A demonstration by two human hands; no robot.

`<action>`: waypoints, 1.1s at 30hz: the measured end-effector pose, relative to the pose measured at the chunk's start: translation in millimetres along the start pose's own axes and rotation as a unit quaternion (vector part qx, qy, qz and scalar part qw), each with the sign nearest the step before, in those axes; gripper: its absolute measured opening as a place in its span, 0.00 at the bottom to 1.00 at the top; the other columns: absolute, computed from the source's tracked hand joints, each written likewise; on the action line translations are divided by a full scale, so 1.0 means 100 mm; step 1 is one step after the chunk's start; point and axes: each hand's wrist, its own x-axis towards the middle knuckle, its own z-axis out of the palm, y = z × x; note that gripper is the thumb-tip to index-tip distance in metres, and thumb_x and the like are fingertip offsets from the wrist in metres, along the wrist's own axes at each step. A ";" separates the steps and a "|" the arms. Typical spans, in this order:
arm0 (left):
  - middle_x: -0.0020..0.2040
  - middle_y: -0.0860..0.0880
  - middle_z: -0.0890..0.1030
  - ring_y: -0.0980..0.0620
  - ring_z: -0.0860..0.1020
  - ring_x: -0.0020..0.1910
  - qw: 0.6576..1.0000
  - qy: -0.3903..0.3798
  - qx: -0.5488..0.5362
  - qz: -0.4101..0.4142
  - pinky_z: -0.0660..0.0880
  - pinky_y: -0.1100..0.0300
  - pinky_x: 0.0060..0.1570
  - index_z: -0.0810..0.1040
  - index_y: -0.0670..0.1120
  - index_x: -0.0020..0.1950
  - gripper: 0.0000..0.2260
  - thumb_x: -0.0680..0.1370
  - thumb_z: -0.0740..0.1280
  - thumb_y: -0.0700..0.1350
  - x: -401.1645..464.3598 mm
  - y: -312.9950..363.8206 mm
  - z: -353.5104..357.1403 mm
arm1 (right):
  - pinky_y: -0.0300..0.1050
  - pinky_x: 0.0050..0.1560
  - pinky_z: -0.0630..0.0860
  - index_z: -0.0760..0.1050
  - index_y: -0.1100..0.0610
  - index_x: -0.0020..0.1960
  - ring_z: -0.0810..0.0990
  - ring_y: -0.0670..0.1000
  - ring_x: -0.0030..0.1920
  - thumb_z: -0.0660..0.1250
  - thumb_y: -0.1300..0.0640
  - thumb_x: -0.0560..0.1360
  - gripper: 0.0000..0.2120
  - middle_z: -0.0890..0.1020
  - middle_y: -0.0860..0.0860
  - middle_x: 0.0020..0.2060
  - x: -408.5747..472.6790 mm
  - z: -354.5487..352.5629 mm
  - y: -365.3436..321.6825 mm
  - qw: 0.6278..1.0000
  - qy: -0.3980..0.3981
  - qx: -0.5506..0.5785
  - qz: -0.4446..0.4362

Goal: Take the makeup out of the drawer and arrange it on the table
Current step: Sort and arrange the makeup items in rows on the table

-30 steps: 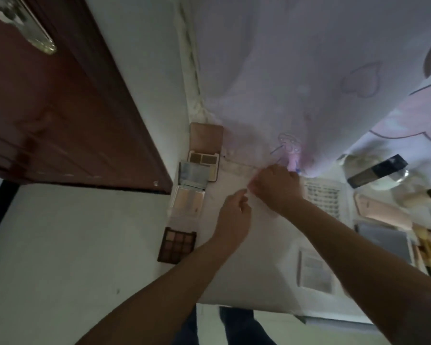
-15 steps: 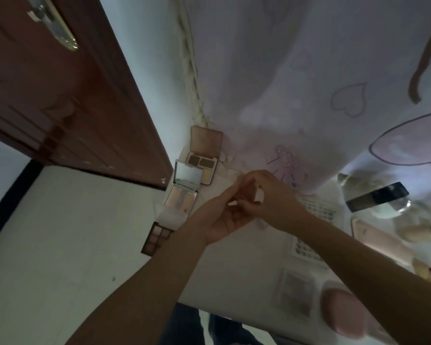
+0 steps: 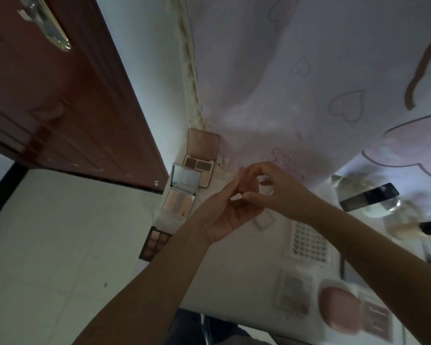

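**Makeup mostly laid out; one small piece in hand**

Head view: the left hand (image 3: 224,210) and right hand (image 3: 271,188) together pinch a small pinkish item (image 3: 243,184) above the table (image 3: 234,282). Open palettes (image 3: 182,192) already line its left edge; the drawer is unseen, so what remains is unclear.

Both hands (image 3: 234,202) pinch small pale item (image 3: 243,186) above table (image 3: 234,270), palettes (image 3: 182,195) alongside

Makeup count on the white table (image 3: 234,277)

Three open palettes sit at ten o'clock: a brown-lidded one (image 3: 201,155), a mirrored one (image 3: 182,190) and a dark eyeshadow grid (image 3: 154,241). One white lattice tray (image 3: 309,242) lies at four o'clock, one pink puff (image 3: 340,310) at five, one dark bottle (image 3: 368,196) at three.
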 end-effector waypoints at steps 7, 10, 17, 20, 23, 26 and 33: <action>0.45 0.42 0.81 0.47 0.80 0.44 1.000 -0.018 0.008 0.006 0.79 0.51 0.51 0.77 0.40 0.54 0.12 0.79 0.61 0.47 -0.01 0.03 -0.02 | 0.32 0.47 0.71 0.72 0.51 0.43 0.75 0.41 0.51 0.73 0.54 0.69 0.09 0.78 0.45 0.51 -0.03 -0.06 -0.11 0.997 0.034 -0.026 -0.057; 0.43 0.41 0.82 0.47 0.81 0.42 1.000 -0.023 -0.002 0.001 0.80 0.51 0.48 0.78 0.40 0.50 0.11 0.75 0.64 0.47 -0.02 0.02 -0.02 | 0.33 0.49 0.71 0.73 0.49 0.45 0.75 0.40 0.51 0.72 0.51 0.68 0.10 0.78 0.44 0.51 -0.03 -0.11 -0.13 0.996 0.023 -0.053 -0.062; 0.44 0.43 0.83 0.49 0.82 0.44 0.999 -0.025 0.032 -0.008 0.79 0.54 0.51 0.76 0.40 0.56 0.14 0.80 0.60 0.50 -0.04 0.02 0.04 | 0.34 0.48 0.75 0.73 0.50 0.52 0.76 0.41 0.50 0.68 0.48 0.68 0.13 0.78 0.43 0.50 -0.06 -0.20 -0.19 0.996 -0.030 -0.072 -0.053; 0.46 0.45 0.83 0.51 0.82 0.43 0.998 -0.030 0.050 -0.016 0.80 0.58 0.48 0.78 0.42 0.55 0.14 0.79 0.60 0.51 -0.07 0.06 0.09 | 0.34 0.48 0.77 0.72 0.45 0.53 0.76 0.35 0.52 0.71 0.48 0.69 0.15 0.77 0.37 0.49 -0.07 -0.24 -0.19 0.998 -0.039 -0.041 -0.022; 0.46 0.45 0.81 0.52 0.81 0.42 0.998 -0.024 0.056 -0.028 0.80 0.58 0.48 0.77 0.42 0.55 0.14 0.79 0.60 0.50 -0.09 0.06 0.13 | 0.30 0.48 0.73 0.69 0.47 0.63 0.74 0.35 0.53 0.72 0.44 0.67 0.27 0.76 0.38 0.53 -0.08 -0.25 -0.18 0.998 -0.038 -0.047 0.004; 0.47 0.45 0.82 0.52 0.81 0.43 0.997 -0.034 0.068 -0.032 0.79 0.58 0.50 0.77 0.41 0.56 0.13 0.79 0.60 0.48 -0.13 0.06 0.16 | 0.33 0.52 0.74 0.70 0.49 0.65 0.75 0.40 0.55 0.73 0.44 0.67 0.30 0.77 0.43 0.57 -0.09 -0.27 -0.19 0.997 -0.028 -0.076 0.001; 0.60 0.37 0.73 0.47 0.76 0.53 0.996 -0.016 0.089 0.013 0.76 0.56 0.54 0.70 0.33 0.65 0.17 0.80 0.58 0.42 -0.17 0.07 0.22 | 0.30 0.53 0.75 0.70 0.48 0.63 0.75 0.40 0.55 0.74 0.49 0.67 0.27 0.75 0.45 0.56 -0.21 -0.24 -0.26 0.997 0.016 -0.059 -0.037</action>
